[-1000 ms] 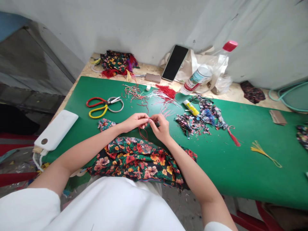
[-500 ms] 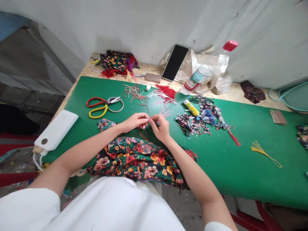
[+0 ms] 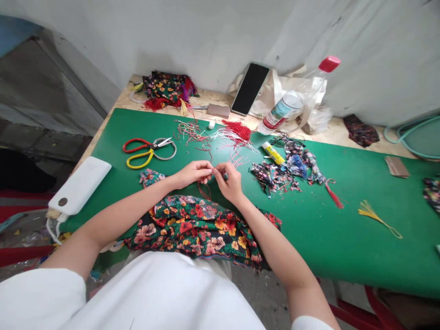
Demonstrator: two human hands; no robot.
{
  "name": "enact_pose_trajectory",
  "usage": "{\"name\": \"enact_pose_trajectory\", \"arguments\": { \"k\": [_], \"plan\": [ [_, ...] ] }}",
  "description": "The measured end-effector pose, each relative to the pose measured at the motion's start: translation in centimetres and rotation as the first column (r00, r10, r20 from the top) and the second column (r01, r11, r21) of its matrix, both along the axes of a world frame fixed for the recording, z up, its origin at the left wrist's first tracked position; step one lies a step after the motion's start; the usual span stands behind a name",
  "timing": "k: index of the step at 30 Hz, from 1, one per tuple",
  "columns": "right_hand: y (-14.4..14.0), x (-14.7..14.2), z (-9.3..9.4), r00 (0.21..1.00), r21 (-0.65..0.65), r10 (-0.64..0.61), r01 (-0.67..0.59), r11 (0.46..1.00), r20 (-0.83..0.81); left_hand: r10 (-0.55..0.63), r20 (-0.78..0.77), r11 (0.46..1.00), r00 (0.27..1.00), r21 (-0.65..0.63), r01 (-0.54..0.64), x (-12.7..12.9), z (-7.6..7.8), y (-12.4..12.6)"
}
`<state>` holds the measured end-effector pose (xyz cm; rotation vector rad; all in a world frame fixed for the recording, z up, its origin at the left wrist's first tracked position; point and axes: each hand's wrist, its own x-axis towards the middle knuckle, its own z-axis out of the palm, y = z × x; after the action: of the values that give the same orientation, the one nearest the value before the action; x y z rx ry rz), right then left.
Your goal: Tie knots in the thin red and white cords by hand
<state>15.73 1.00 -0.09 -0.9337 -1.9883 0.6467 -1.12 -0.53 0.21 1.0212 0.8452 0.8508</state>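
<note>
My left hand (image 3: 196, 174) and my right hand (image 3: 228, 181) meet fingertip to fingertip above the green mat, both closed in a pinch. Between them runs a thin dark red cord (image 3: 205, 191); one part trails up past the fingers and a loop hangs below. The exact spot gripped is covered by my fingers. Something small and dark shows inside my right hand, too hidden to name. Floral cloth (image 3: 202, 224) lies bunched just below my hands, over the mat's near edge and against my white shirt.
Open scissors (image 3: 149, 151) lie left of my hands. Behind are cord scraps (image 3: 190, 131), red and white threads (image 3: 237, 132), a phone (image 3: 250, 89) and a bottle (image 3: 282, 112). Fabric scraps (image 3: 271, 178), a glue stick (image 3: 273, 153) and a yellow tassel (image 3: 374, 216) lie right; a power bank (image 3: 80, 185) left.
Almost nothing differs. Both hands keep the same pinch on the cord, with only a very slight shift of the fingers and of the whole view.
</note>
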Motion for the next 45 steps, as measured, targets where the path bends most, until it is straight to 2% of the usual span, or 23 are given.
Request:
{"name": "enact_pose_trajectory", "arguments": {
  "k": [12,23,45],
  "plan": [
    [-0.11,0.19,0.09,0.999,-0.07,0.032,-0.032,0.997,-0.012,-0.005,-0.05,1.0,0.999,-0.012,0.004,0.05,0.24,0.01],
    [0.1,0.15,-0.01,0.996,-0.061,0.08,-0.082,0.995,-0.033,-0.028,-0.063,1.0,0.998,-0.002,0.028,0.0,0.55,-0.09],
    [-0.02,0.18,0.13,0.998,-0.099,0.016,-0.022,0.995,-0.057,0.01,-0.145,0.997,0.989,0.075,0.001,0.0,0.49,-0.21]
  ]
}}
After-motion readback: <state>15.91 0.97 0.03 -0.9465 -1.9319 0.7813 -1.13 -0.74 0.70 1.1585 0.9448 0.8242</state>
